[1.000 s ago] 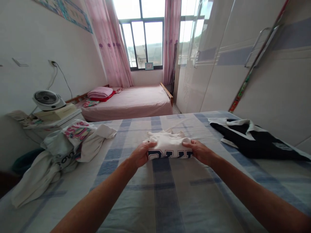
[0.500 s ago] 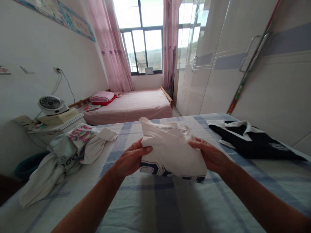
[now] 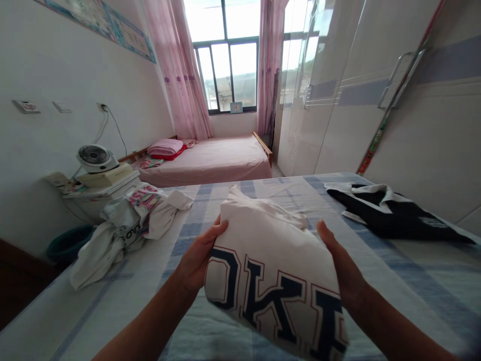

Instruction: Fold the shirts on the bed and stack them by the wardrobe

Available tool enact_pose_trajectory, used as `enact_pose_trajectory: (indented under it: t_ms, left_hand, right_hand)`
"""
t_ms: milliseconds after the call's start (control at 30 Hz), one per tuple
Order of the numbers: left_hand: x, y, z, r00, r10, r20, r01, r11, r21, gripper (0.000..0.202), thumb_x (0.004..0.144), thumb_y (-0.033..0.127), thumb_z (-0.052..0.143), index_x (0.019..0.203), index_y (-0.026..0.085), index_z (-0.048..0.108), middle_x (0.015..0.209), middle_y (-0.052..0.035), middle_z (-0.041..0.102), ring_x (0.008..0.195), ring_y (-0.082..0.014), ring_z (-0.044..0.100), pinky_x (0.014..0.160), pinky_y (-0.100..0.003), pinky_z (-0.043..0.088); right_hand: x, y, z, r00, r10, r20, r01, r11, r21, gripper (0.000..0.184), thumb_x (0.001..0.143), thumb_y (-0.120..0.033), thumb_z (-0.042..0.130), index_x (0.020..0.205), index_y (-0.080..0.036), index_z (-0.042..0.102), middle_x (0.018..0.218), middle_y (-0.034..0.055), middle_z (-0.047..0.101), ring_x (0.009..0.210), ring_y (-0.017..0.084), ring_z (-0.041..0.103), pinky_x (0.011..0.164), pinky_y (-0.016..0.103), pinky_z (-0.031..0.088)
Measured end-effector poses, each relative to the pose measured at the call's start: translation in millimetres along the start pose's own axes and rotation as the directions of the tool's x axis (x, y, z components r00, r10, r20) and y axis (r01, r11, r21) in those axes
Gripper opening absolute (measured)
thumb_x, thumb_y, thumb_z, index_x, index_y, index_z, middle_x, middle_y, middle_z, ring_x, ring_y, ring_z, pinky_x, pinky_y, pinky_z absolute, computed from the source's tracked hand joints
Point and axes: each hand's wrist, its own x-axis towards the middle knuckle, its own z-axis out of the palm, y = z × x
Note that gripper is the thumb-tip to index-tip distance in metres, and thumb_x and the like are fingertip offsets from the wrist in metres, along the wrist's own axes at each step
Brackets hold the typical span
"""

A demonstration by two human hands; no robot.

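Note:
In the middle of the view a white T-shirt (image 3: 259, 220) with large dark blue letters outlined in red is held up over the bed, its neckline toward the far side. My left hand (image 3: 201, 255) is closed on its left edge, thumb on the front and fingers hidden behind. On the opposite edge is my right hand (image 3: 343, 268), its thumb raised beside the cloth and its fingers mostly behind the shirt. The lower part of the shirt hangs toward me and appears folded.
A blue-and-white checked bedsheet (image 3: 150, 311) lies beneath. Rumpled light clothes (image 3: 128, 225) are at left, and a black-and-white garment (image 3: 394, 215) lies at right. Beyond are a small fan (image 3: 95, 158), a teal bin (image 3: 69, 243), a pink bed (image 3: 225, 158) and a wardrobe (image 3: 338, 125).
The T-shirt has been tilted and lowered toward me, so more of its lettering shows. My right thumb has lifted off its front. The view has shifted slightly left.

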Motion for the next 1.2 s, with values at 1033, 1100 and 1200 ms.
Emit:
enact_pose_trajectory:
  t_ms: [1033,1100,1200]
  left_hand:
    - [84.3,51.6,-2.9,0.873,0.474,0.115,-0.462,0.728,0.507,0.075,0.075,0.012,0.057,0.144,0.027,0.033,0.076,0.0012,0.069,0.049,-0.0061,0.052,0.047,-0.015,0.043]
    - [105.8,73.0,11.5,0.828,0.53,0.181,-0.542,0.676,0.499,0.072,0.072,0.009,0.055,0.141,0.024,0.04,0.085,-0.0011,0.071,0.054,-0.0069,0.055,0.05,-0.016,0.045]
    - [124.8,88.4,24.1,0.801,0.558,0.218,-0.586,0.658,0.472,0.067,0.069,0.007,0.053,0.134,0.021,0.05,0.099,-0.0034,0.07,0.063,-0.0088,0.059,0.056,-0.018,0.047]
  right_hand:
    - [80.9,-59.6,-4.6,0.898,-0.44,0.02,0.401,0.797,-0.453,0.044,0.07,-0.031,0.071,0.112,-0.02,0.064,0.076,0.0,0.07,0.062,0.013,0.063,0.058,0.027,0.051]
    - [98.2,-82.3,-1.4,0.822,-0.563,0.081,0.53,0.705,-0.471,0.038,0.069,-0.029,0.072,0.105,-0.021,0.067,0.078,-0.0012,0.07,0.066,0.013,0.063,0.063,0.028,0.051]
    - [111.2,-96.5,-5.9,0.764,-0.629,0.14,0.608,0.633,-0.479,0.032,0.068,-0.027,0.072,0.099,-0.021,0.069,0.085,-0.0016,0.071,0.076,0.013,0.063,0.075,0.029,0.049]
